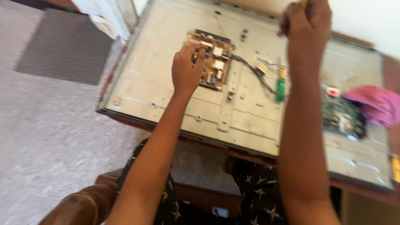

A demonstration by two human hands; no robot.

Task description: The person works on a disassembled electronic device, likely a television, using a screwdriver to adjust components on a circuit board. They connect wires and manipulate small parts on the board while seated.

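Head view, motion blur throughout. A large flat-screen panel (158, 83) lies face down with its grey metal back exposed, on a wooden counter (366, 189) whose edge shows at lower right.

Left hand (187, 68) reaches onto the tan power board (210, 58), mounted upper-centre on the panel back. Fingers curled, tips pressed together against parts at the board's left edge; what they pinch is too blurred to tell. The board carries white rectangular blocks and small dark parts.

Right hand (306, 21) is raised at the top of the frame, above the panel's far edge, closed in a fist. A sliver of yellow (303, 3) sticks up out of the fist; cannot tell what it is.

A dark cable bundle (254, 73) runs from the power board's right side, down to the right, toward a green-handled screwdriver (281, 87) lying on the panel, just left of the right forearm. Small white connector (262, 68) beside the cable.

Green main board (341, 116) sits at the panel's right, partly under a pink cloth (375, 104). Small white-and-red square label (332, 91) just above that board.

Floor: grey speckled, with a dark ribbed mat (64, 46) upper left and white fabric (102, 16) near the panel's top-left corner. Person's dark star-print trousers (258, 187) are visible below the counter edge.
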